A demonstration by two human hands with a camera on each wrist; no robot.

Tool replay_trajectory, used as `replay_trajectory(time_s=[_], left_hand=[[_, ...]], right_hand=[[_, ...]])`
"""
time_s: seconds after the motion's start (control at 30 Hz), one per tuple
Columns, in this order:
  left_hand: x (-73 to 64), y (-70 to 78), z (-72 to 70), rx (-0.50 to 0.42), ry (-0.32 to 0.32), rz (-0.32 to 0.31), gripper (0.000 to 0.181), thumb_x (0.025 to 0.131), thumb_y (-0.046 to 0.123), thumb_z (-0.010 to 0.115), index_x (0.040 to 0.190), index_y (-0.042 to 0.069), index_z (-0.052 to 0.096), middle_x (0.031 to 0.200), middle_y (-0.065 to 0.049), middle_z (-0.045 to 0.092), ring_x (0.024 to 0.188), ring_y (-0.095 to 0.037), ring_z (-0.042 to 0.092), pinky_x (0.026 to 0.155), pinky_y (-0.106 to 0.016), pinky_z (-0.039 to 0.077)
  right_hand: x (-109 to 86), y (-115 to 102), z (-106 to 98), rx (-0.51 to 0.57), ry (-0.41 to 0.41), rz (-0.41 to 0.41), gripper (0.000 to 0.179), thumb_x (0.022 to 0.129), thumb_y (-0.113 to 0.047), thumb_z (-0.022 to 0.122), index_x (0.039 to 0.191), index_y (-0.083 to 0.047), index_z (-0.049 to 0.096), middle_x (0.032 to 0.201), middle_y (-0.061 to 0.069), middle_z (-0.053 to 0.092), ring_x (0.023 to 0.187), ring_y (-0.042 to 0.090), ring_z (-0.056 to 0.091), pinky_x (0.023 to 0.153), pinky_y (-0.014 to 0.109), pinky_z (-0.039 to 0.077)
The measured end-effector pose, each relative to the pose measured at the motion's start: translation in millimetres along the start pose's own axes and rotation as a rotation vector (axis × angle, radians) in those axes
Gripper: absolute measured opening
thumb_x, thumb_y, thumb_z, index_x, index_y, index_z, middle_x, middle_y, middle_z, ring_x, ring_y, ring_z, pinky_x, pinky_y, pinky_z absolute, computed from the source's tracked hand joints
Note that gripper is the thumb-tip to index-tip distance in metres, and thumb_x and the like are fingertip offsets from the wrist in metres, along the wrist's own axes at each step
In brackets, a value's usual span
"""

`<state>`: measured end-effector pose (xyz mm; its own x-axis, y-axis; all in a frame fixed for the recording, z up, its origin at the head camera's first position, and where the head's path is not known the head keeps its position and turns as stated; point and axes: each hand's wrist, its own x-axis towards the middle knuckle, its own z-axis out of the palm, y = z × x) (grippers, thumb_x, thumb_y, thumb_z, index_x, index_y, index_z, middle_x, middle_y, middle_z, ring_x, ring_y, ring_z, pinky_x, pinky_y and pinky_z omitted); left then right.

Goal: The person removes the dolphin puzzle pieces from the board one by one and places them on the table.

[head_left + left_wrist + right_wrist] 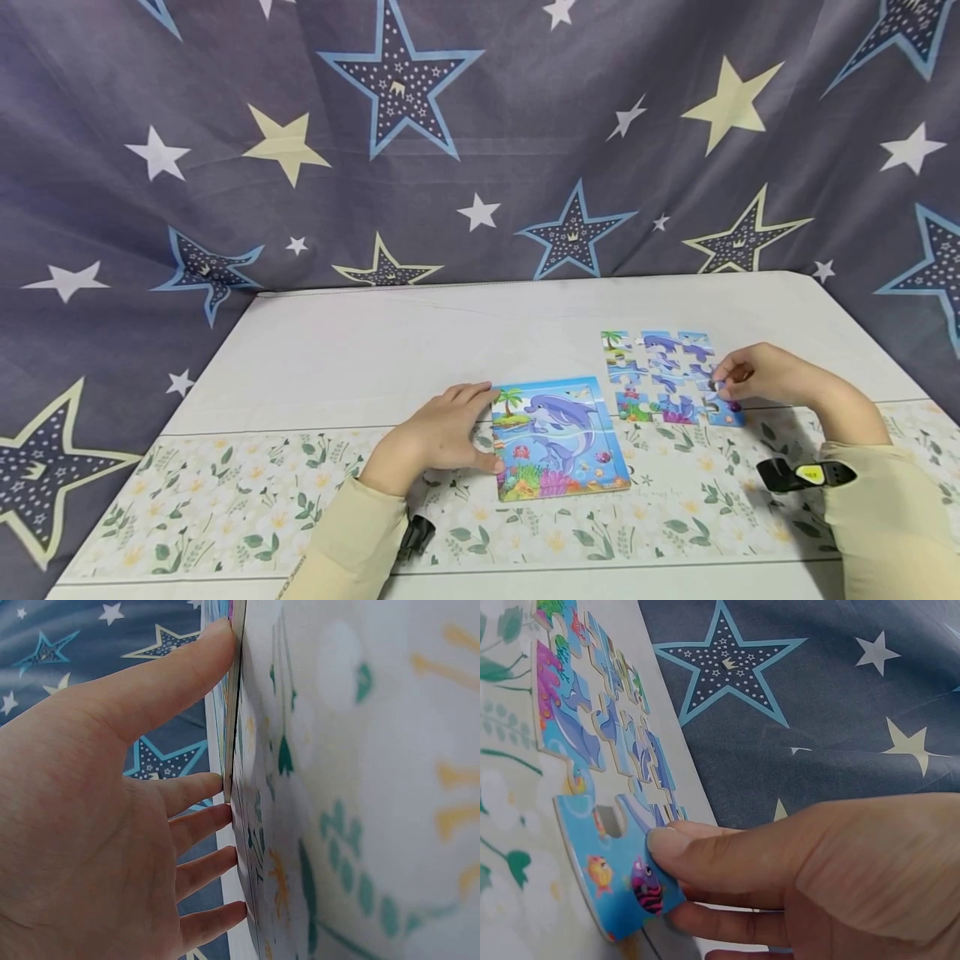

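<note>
A square dolphin picture board lies near the middle of the table. My left hand rests at its left side, fingers spread, the thumb touching the lower left edge; in the left wrist view, the left hand has nearly straight fingers along that edge. To the right of the board, loose dolphin puzzle pieces lie in rows with gaps between them. My right hand is at their right side. In the right wrist view, it pinches a blue corner puzzle piece with fish on it; the fingertips behind it are partly hidden.
The table has a white surface with a flowered band across it. A dark curtain with stars hangs behind the far edge and at both sides. Each wrist wears a black strap, the right strap with a yellow label.
</note>
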<state>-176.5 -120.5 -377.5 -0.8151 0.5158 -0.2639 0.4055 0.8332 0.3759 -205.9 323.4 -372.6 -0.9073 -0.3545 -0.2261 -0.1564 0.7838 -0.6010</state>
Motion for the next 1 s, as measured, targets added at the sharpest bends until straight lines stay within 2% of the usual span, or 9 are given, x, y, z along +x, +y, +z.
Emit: replay_trajectory(time_s=[0.3,0.43,0.63,1.0], left_hand=[[1.9,1.3,0.1,0.004,-0.006,-0.002,0.099,0.079,0.051,0.08,0.156,0.011,0.031,0.161,-0.006,0.025,0.148,-0.029,0.022,0.118,-0.049,0.022],[2.0,1.0,-0.7,0.001,-0.006,-0.002,0.099,0.079,0.051,0.08,0.156,0.011,0.031,0.162,-0.006,0.025,0.148,-0.029,0.021,0.118,-0.049,0.022],[1.9,-0.9,-1.5,0.0,-0.004,0.011,0.1,0.079,0.051,0.08,0.156,0.01,0.031,0.162,-0.007,0.025,0.148,-0.03,0.021,0.118,-0.05,0.022],[1.5,-4.3,-1.2,-0.019,-0.002,0.015,0.095,0.082,0.047,0.079,0.156,0.011,0.032,0.162,-0.008,0.024,0.148,-0.031,0.021,0.118,-0.051,0.022]], right_hand=[[-2.5,3.8,-0.9,-0.021,0.027,0.008,0.018,0.092,-0.007,0.069,0.103,0.008,0.068,0.084,0.0,0.063,0.072,0.012,0.052,0.062,0.026,0.047],[-0.8,0.3,-1.4,-0.037,0.049,0.001,0.019,0.093,-0.006,0.068,0.104,0.009,0.067,0.087,0.002,0.067,0.073,0.012,0.055,0.062,0.026,0.048],[2.7,-13.8,-0.6,-0.032,0.076,-0.042,0.02,0.094,-0.007,0.067,0.106,0.009,0.066,0.095,0.007,0.07,0.08,0.018,0.064,0.065,0.029,0.053],[8.0,-51.2,12.1,-0.024,0.14,-0.111,0.019,0.097,-0.01,0.064,0.11,0.004,0.067,0.093,0.003,0.067,0.08,0.019,0.06,0.064,0.029,0.05]])
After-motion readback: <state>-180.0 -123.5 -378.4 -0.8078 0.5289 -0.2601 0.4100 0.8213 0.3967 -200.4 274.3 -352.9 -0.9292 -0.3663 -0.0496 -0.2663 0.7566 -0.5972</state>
